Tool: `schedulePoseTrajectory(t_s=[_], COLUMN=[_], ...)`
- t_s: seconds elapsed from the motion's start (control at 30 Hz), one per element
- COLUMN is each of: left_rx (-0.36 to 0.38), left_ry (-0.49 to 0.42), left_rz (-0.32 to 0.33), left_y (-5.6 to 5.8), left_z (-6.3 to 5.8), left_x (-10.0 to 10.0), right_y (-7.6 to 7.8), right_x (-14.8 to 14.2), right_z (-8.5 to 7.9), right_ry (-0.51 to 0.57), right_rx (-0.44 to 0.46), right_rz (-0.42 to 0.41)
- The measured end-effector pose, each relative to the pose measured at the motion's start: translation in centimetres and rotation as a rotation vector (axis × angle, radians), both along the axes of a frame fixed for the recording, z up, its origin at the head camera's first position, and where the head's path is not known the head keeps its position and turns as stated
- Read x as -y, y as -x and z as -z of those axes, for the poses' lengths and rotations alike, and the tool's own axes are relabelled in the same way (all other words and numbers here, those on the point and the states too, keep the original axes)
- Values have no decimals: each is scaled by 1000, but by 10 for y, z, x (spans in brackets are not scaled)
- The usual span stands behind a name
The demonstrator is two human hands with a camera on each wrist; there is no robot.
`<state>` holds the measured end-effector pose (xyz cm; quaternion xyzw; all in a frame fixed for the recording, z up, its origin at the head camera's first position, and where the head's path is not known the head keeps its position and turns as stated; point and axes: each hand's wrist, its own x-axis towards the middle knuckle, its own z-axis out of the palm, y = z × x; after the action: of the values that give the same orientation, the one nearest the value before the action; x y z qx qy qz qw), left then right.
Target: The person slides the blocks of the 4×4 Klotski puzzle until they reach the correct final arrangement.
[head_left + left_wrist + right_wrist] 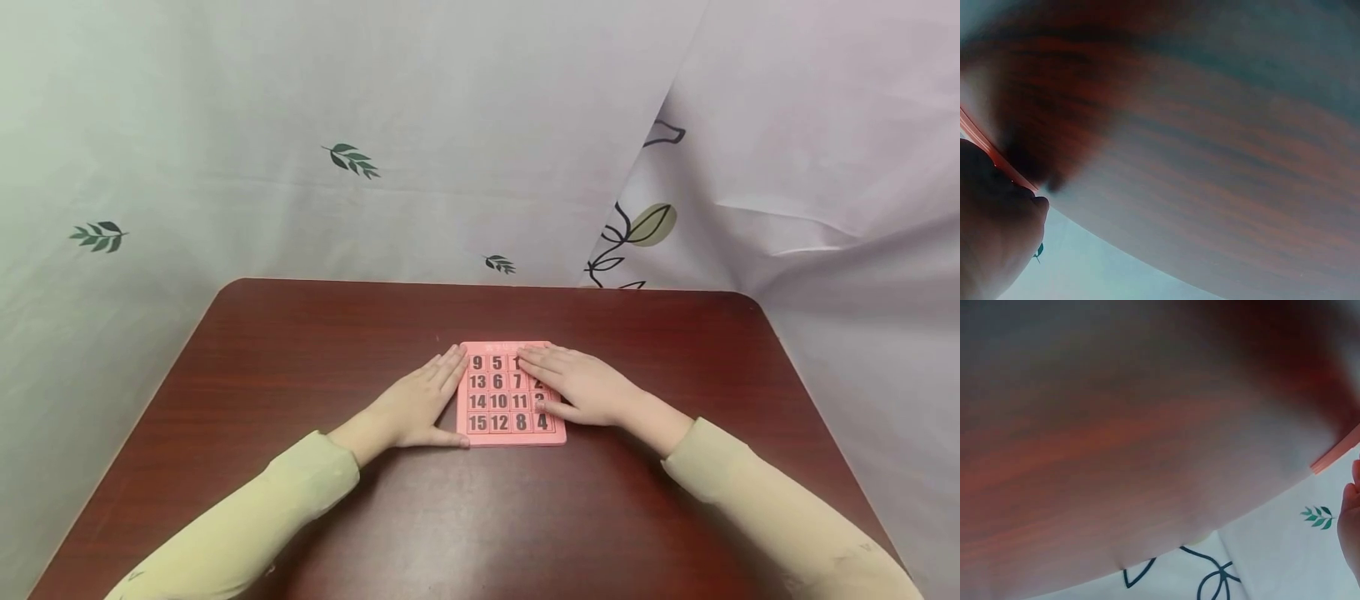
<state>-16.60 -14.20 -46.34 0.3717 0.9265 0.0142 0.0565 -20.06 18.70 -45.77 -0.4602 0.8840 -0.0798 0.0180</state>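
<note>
A pink number sliding puzzle (pixel 498 402) lies flat on the table, its tiles printed with black numbers. Along its left side rests my left hand (pixel 420 406), fingers straight, with the fingertips at the upper left edge and the thumb at the lower left corner. My right hand (pixel 588 385) lies over the right side with extended fingers, covering the upper right tiles and part of the right column. In the left wrist view, the puzzle's edge (pixel 991 153) shows beside the dark left hand (pixel 997 231). The right wrist view catches a puzzle corner (pixel 1338 452) and a little of the right hand (pixel 1350 525).
The dark reddish-brown table (pixel 300 350) has rounded far corners. Behind it hangs a pale curtain (pixel 450 108) with leaf prints, and more pale cloth (pixel 840 250) hangs at the right. Both forearms, in light sleeves, reach in from the near side.
</note>
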Motion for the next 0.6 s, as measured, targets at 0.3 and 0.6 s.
schedulePoseTrajectory(t_s=[0.3, 0.6], left_rx=[0, -5], left_ry=[-5, 10], left_rz=[-2, -10], left_y=[-1, 2], left_z=[0, 6], left_x=[-1, 2], right_y=[4, 4], right_x=[1, -13], right_z=[0, -2], right_ry=[-45, -4], right_rx=[6, -8], right_rz=[-5, 1])
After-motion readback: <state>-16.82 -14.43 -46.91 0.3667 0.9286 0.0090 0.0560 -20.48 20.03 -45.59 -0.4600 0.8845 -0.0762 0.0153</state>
